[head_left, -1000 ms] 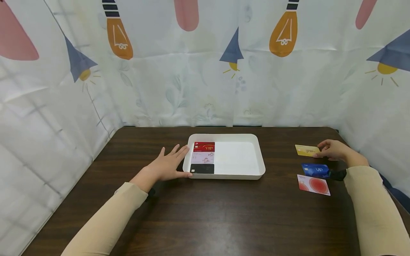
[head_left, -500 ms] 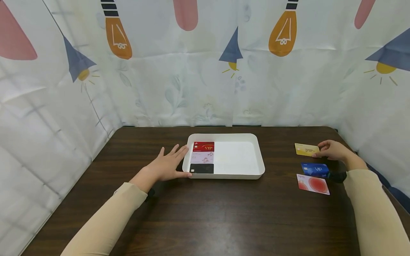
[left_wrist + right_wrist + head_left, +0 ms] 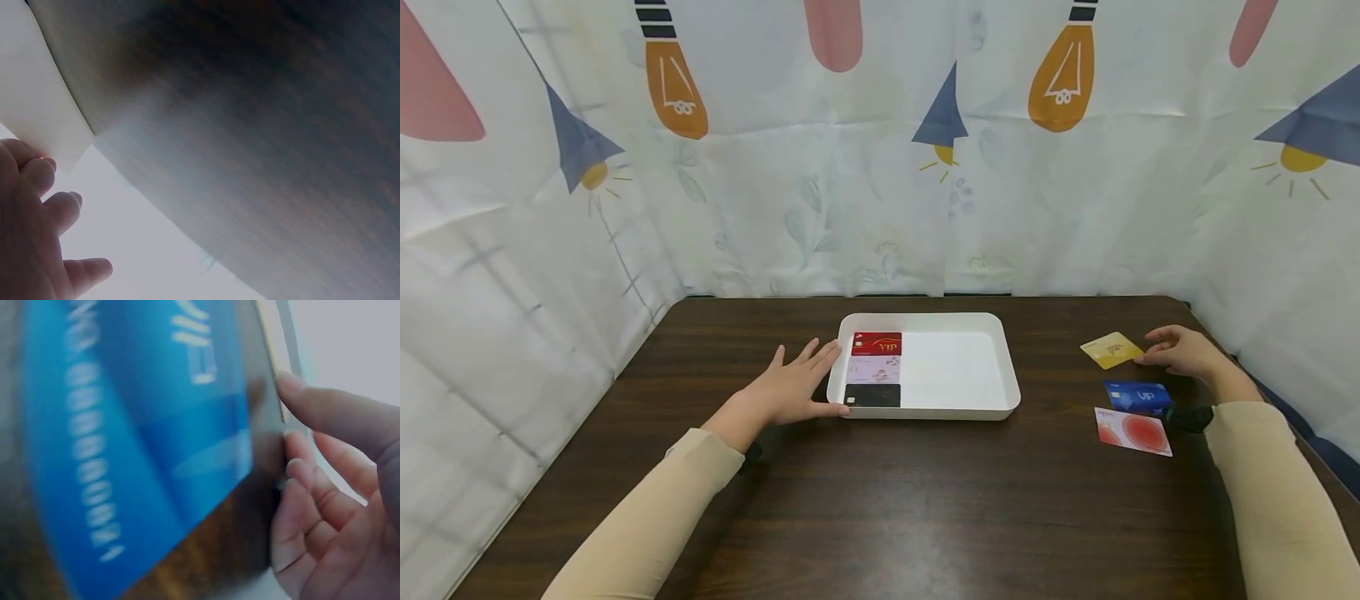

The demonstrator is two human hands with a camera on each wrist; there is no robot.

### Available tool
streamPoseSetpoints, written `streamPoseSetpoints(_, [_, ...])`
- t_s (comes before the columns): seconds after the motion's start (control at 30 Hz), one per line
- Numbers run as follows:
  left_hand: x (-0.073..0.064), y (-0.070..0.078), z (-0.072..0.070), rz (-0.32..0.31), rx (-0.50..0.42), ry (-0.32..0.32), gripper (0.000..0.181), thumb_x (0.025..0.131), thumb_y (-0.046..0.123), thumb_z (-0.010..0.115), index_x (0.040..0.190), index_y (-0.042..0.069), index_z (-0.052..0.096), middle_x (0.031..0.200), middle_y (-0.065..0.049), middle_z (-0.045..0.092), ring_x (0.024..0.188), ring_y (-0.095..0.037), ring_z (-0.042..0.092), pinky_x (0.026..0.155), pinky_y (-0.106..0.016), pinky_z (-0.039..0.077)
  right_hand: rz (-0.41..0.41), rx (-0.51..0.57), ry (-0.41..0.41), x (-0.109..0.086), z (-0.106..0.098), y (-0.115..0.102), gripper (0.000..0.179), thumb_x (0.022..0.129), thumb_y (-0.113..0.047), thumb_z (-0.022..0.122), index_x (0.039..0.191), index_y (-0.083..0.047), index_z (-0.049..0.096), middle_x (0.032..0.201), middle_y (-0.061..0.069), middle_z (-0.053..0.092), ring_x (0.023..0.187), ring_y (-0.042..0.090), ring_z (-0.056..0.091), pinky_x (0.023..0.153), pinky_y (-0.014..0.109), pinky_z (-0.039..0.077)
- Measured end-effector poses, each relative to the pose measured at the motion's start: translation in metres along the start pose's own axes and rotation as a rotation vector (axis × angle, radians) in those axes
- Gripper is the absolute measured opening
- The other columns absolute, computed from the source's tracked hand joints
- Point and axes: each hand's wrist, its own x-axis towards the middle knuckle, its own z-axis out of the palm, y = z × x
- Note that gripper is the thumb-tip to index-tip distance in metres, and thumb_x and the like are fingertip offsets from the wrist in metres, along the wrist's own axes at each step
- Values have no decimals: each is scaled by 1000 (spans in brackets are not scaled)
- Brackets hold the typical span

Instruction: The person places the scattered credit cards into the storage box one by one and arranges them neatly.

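Observation:
On the right of the head view, my right hand [image 3: 1183,350] pinches a gold card [image 3: 1111,350] by its near right corner, thumb and fingertips at the edge. The card is turned at an angle to the table. Just nearer lies a blue VIP card [image 3: 1137,397], large in the right wrist view, and below it a pink-and-white card with a red circle [image 3: 1133,432]. My left hand [image 3: 790,387], fingers spread, touches the left side of a white tray [image 3: 955,412]. In the tray's left part a red VIP card [image 3: 877,343], a pale lilac card [image 3: 874,369] and a black card [image 3: 872,396] lie in a column.
The dark wooden table [image 3: 925,508] reaches back to a white patterned curtain [image 3: 880,208], which also hangs along both sides. The tray's raised rim stands around its bare white right part. A dark band sits at my right wrist, beside the blue card.
The gold card, flat and squared to the table before, has swung to an angle and shifted slightly left in my right hand's pinch. My left hand has stayed at the tray.

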Motion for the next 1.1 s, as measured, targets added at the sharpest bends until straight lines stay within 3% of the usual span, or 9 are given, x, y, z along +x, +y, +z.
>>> streamPoseSetpoints(0.13, [0,0,0,0,2,0,113,87,79,57,165,9,16,170,-11,18,155,-38,14,114,-75,6,-59,-84,-67,2,1,-5,68,101,-25,67,145,16,36,116,38,56,103,45,58,87,56,56])
streamPoseSetpoints(0.3, [-1,0,0,1,-1,0,112,87,78,58,165,9,16,170,-11,18,155,-38,14,114,-75,6,-74,-176,-91,5,4,-11,68,100,-33,68,145,11,42,129,48,47,104,46,54,79,42,54])
streamPoseSetpoints(0.37, [-1,1,0,3,-3,0,112,87,78,58,165,9,16,170,-11,18,155,-38,14,114,-74,6,-58,-192,-82,5,5,-12,67,100,-36,68,145,8,44,136,49,42,105,47,53,80,42,52])
streamPoseSetpoints(0.63, [-1,0,0,4,2,-3,112,87,78,57,165,9,16,170,-11,17,155,-37,14,115,-74,6,-45,-263,-22,1,8,-16,66,98,-42,69,138,7,50,136,50,41,103,49,50,84,56,47])
streamPoseSetpoints(0.77, [0,0,1,3,-1,-3,112,87,78,57,165,9,15,170,-11,17,155,-37,13,115,-74,5,-76,-297,-2,1,10,-18,67,97,-40,71,137,10,52,127,47,51,98,46,52,82,55,47])
streamPoseSetpoints(0.87, [0,0,0,-1,-2,-10,112,87,78,58,165,9,15,170,-11,17,155,-37,13,115,-74,5,-125,-332,-30,3,11,-19,74,97,-38,71,143,14,44,106,38,59,90,40,52,79,52,47])
streamPoseSetpoints(0.93, [0,1,0,-3,-2,-12,112,87,78,58,165,9,15,170,-11,17,155,-38,14,115,-74,5,-156,-352,-67,4,11,-20,78,98,-37,69,146,15,37,104,36,59,92,43,55,83,58,49])
streamPoseSetpoints(1.1, [0,1,0,-4,0,-14,112,88,77,58,165,9,15,170,-11,17,155,-38,14,114,-74,6,-178,-368,-173,8,8,-24,77,102,-35,64,149,16,30,129,51,45,112,59,54,96,72,42])
